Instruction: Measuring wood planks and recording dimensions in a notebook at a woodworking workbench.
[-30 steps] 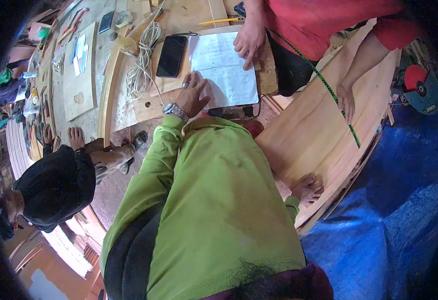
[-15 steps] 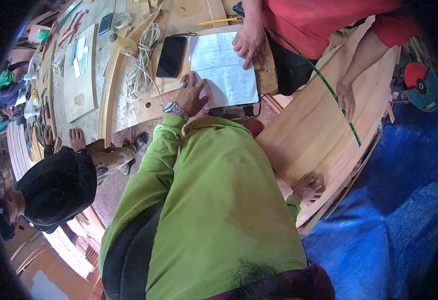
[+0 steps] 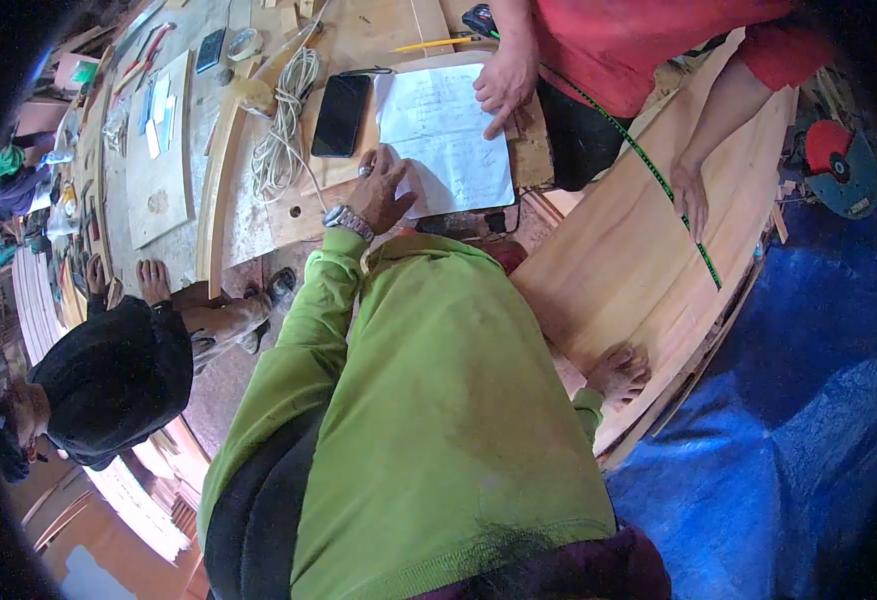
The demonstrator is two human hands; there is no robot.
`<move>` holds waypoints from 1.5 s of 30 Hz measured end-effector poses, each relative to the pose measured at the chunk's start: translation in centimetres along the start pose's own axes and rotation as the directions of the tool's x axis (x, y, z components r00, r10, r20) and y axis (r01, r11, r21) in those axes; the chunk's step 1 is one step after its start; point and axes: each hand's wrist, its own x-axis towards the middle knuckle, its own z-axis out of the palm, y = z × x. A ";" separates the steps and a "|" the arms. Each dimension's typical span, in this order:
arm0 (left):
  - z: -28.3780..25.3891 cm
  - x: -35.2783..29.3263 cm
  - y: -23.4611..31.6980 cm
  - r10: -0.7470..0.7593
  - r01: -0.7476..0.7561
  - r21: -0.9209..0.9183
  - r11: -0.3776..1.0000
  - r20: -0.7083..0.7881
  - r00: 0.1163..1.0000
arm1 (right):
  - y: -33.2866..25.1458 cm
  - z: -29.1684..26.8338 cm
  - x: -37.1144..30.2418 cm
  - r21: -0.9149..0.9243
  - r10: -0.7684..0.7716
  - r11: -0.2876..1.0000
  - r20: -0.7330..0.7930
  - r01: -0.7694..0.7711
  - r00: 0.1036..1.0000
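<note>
My left hand (image 3: 384,192), with a watch (image 3: 349,221) on the wrist and a ring on a finger, rests at the lower left corner of a handwritten paper sheet (image 3: 446,140), fingers apart. A black phone (image 3: 342,117) lies just beyond it. On the right, my right hand (image 3: 620,374) lies with spread fingers on the near end of a wide wooden board (image 3: 649,240). A co-worker in red points at the sheet with one hand (image 3: 508,85). Their other hand (image 3: 692,200) presses a green measuring tape (image 3: 649,160) against the board.
Coiled white cord (image 3: 287,130), a curved wood strip (image 3: 221,180), a roll of tape (image 3: 246,43) and a pencil (image 3: 437,44) lie on the workbench (image 3: 259,225). Another person in black (image 3: 114,370) is at the left. A blue tarp (image 3: 769,400) and a grinding disc (image 3: 844,168) are at the right.
The co-worker's pointing hand has shifted slightly to the right over the sheet. Both my hands stay in place.
</note>
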 end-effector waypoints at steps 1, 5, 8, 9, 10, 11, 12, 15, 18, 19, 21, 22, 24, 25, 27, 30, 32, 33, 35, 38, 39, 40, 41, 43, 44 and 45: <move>0.1 0.0 -0.2 -0.006 0.006 -0.001 1.000 0.010 1.000 | -0.2 -0.1 0.0 0.012 0.001 1.000 0.005 -0.001 1.000; 0.2 0.0 -0.1 -0.027 0.026 0.038 0.999 0.043 0.999 | -0.1 0.2 0.0 -0.023 0.031 0.999 -0.004 -0.031 1.000; 0.3 0.0 -0.1 -0.006 0.005 0.046 0.999 0.025 1.000 | -1.3 -1.8 -0.2 0.017 0.047 0.999 0.062 -0.048 0.997; 0.3 -0.1 -0.2 -0.009 0.008 0.046 0.999 0.025 1.000 | -1.3 -1.8 -0.1 0.017 0.044 0.999 0.063 -0.046 0.997; 0.4 -0.1 -0.2 -0.018 0.018 0.036 0.999 0.020 1.000 | -1.3 -1.8 -0.1 0.048 0.015 0.999 0.046 -0.017 0.999; 0.4 -0.1 -0.2 -0.027 0.027 0.026 0.999 0.016 1.000 | -1.3 -1.9 -0.1 0.079 -0.013 0.997 0.029 0.011 1.000; 0.3 -0.1 -0.2 -0.029 0.029 0.026 0.999 0.017 0.999 | -1.2 -1.8 -0.1 0.078 -0.015 0.997 0.030 0.013 0.999; -0.4 0.3 0.4 -0.027 0.027 0.011 1.000 0.022 0.999 | -0.7 -1.1 -0.2 0.047 0.013 0.999 0.025 -0.014 1.000; -0.6 0.3 1.0 -0.059 0.059 0.005 0.998 0.050 0.997 | -0.5 -0.7 -0.2 0.005 0.039 0.999 0.041 -0.039 0.998; -0.4 0.2 1.0 -0.064 0.062 0.052 0.997 0.048 0.997 | -0.6 -0.8 -0.3 0.016 0.028 0.999 0.023 -0.028 0.999; -0.2 0.3 1.0 -0.069 0.063 0.101 0.993 0.047 0.997 | -0.6 -0.8 -0.2 0.027 0.018 0.999 0.006 -0.019 1.000; -0.3 0.3 1.0 -0.071 0.067 0.095 0.993 0.040 0.997 | -0.7 -0.9 -0.2 0.019 0.030 0.999 0.033 -0.031 0.999; -0.3 0.2 0.9 -0.075 0.072 0.088 0.994 0.030 0.997 | -0.6 -0.9 -0.1 0.012 0.042 0.999 0.058 -0.043 0.997; -0.2 0.3 0.9 -0.063 0.061 0.085 0.995 0.028 0.998 | -0.5 -0.9 -0.1 0.038 0.008 0.999 0.044 -0.009 0.999; -0.3 0.4 0.9 -0.053 0.050 0.081 0.995 0.026 0.998 | -0.6 -0.9 -0.1 0.063 -0.026 0.998 0.029 0.025 0.999; -0.7 0.4 1.2 -0.067 0.065 0.043 0.997 0.050 0.997 | -1.2 -1.4 -0.1 0.007 0.016 1.000 0.033 -0.016 0.999; -0.6 0.5 1.2 -0.057 0.054 0.063 0.997 0.049 0.997 | -0.6 -0.7 -0.1 -0.017 0.021 1.000 0.021 -0.021 1.000; -0.7 0.5 1.3 -0.056 0.053 0.062 0.997 0.048 0.997 | -0.4 -0.5 -0.1 -0.017 0.022 1.000 0.020 -0.022 1.000; -0.9 0.5 1.2 -0.046 0.036 0.094 0.995 0.104 0.994 | -0.6 -0.7 -0.2 -0.027 0.016 1.000 0.010 -0.016 1.000; -0.4 0.4 1.1 -0.032 0.024 0.141 0.990 0.056 0.998 | -0.8 -1.2 -0.2 -0.023 0.011 1.000 0.039 -0.010 0.999; -0.3 0.3 1.2 -0.032 0.024 0.144 0.989 0.057 0.998 | -0.7 -1.0 -0.2 -0.022 0.012 1.000 0.041 -0.011 0.999; -0.3 0.2 1.3 -0.039 0.031 0.152 0.988 0.046 0.998 | -0.7 -1.0 -0.2 -0.031 0.011 0.999 0.017 -0.010 1.000; -0.2 0.1 1.4 -0.045 0.039 0.161 0.986 0.035 0.998 | -0.7 -1.0 -0.1 -0.039 0.009 0.999 -0.007 -0.010 1.000; -0.2 0.2 1.4 -0.042 0.037 0.139 0.990 0.029 0.999 | -1.0 -1.7 -0.1 -0.024 0.014 1.000 0.027 -0.013 1.000; -0.3 0.2 1.6 -0.038 0.035 0.121 0.992 0.024 0.999 | -1.1 -2.0 -0.1 -0.008 0.020 1.000 0.065 -0.019 0.998; -0.3 0.2 1.7 -0.039 0.035 0.121 0.992 0.026 0.999 | -0.9 -1.9 -0.1 -0.010 0.020 1.000 0.066 -0.019 0.998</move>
